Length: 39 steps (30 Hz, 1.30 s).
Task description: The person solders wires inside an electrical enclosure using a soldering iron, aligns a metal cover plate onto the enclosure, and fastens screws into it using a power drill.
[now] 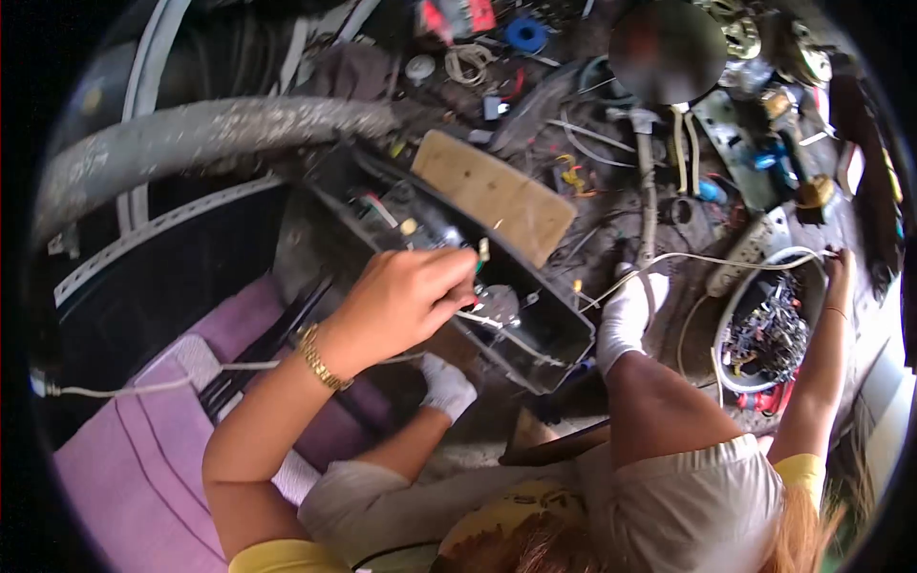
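Note:
My left hand (409, 298), with a gold watch (321, 359) on its wrist, is over a long black box (535, 355). Its thumb and fingers are pinched together; what they hold is too small to make out, though a bit of green shows at the fingertips. Inside the box lie a white wire (521, 346), a clear plastic piece (499, 304) and other small parts. Far to the right, my right hand (840, 267) is closed at the end of a thin white cable (712, 260). Below it stands a white oval basin (723, 329) filled with small metal parts (767, 329).
A wooden board (492, 196) leans by the box's far side. A hammer (646, 181), a metal plate (740, 148), blue tape (525, 34) and scattered wires cover the ground ahead. A thick grey pipe (220, 138) and pink cloth (143, 449) are at left.

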### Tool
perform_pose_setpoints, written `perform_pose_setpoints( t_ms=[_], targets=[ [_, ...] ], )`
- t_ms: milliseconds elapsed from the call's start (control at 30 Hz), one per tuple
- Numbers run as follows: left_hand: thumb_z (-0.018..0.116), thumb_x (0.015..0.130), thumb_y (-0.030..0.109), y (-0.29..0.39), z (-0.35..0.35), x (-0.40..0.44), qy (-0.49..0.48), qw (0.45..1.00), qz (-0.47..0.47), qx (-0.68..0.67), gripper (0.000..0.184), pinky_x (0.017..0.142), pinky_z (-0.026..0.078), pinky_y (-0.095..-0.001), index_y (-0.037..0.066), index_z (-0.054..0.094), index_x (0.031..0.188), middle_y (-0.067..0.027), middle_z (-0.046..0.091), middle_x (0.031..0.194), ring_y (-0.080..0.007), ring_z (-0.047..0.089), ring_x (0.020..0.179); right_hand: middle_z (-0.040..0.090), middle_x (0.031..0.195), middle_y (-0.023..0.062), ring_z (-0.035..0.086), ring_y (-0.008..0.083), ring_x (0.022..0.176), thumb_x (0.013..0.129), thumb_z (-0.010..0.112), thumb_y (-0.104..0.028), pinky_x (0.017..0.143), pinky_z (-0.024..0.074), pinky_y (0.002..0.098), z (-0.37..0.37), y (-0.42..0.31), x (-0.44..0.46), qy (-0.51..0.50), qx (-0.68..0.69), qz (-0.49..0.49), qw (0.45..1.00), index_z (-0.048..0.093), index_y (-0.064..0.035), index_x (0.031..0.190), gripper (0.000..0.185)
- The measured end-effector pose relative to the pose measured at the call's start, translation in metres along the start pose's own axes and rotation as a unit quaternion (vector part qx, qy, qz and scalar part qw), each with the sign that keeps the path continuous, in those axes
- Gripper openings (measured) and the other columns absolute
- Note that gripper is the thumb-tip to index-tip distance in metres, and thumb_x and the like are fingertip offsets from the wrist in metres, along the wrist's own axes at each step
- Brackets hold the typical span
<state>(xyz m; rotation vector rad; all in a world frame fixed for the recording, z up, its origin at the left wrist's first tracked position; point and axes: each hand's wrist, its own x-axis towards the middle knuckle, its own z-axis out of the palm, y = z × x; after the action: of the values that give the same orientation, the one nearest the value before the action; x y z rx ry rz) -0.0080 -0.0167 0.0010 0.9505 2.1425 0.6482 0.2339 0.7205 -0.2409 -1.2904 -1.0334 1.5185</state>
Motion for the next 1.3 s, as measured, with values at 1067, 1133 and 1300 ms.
perform_pose_setpoints(
  t_ms=[1067,1133,1300],
  targets=[
    [0.072,0.082,0.004,0.001,0.011,-0.005,0.018,0.997,-0.074,0.026,0.04,0.06,0.051,-0.0384,0.003,0.04,0.106,-0.0094,0.065,0.081,-0.0282,0.07,0.072,0.053,0.092,0.0056,0.049,0.0287,0.095,0.068,0.08,-0.021,0.082,0.037,0.0443,0.233,0.017,-0.55,-0.786,-0.252,-0.196,0.53,0.073,-0.0125,0.084,0.019],
    [0.072,0.081,0.004,0.0,0.011,-0.004,0.021,0.997,-0.061,0.033,0.042,0.061,0.053,-0.0382,0.005,0.04,0.108,-0.0097,0.065,0.082,-0.0287,0.069,0.073,0.052,0.093,0.005,0.048,0.0278,0.095,0.066,0.081,-0.019,0.081,0.0356,0.0431,0.231,0.018,-0.552,-0.781,-0.248,-0.199,0.538,0.074,-0.0133,0.084,0.02],
    [0.072,0.08,0.001,-0.005,0.013,-0.002,0.015,0.999,-0.036,0.018,0.044,0.063,0.054,-0.0374,0.005,0.04,0.11,-0.0106,0.064,0.086,-0.0293,0.069,0.073,0.052,0.094,0.0042,0.048,0.028,0.095,0.065,0.081,-0.018,0.08,0.034,0.0431,0.229,0.017,-0.553,-0.766,-0.272,-0.216,0.541,0.074,-0.0168,0.081,0.018]
  ],
)
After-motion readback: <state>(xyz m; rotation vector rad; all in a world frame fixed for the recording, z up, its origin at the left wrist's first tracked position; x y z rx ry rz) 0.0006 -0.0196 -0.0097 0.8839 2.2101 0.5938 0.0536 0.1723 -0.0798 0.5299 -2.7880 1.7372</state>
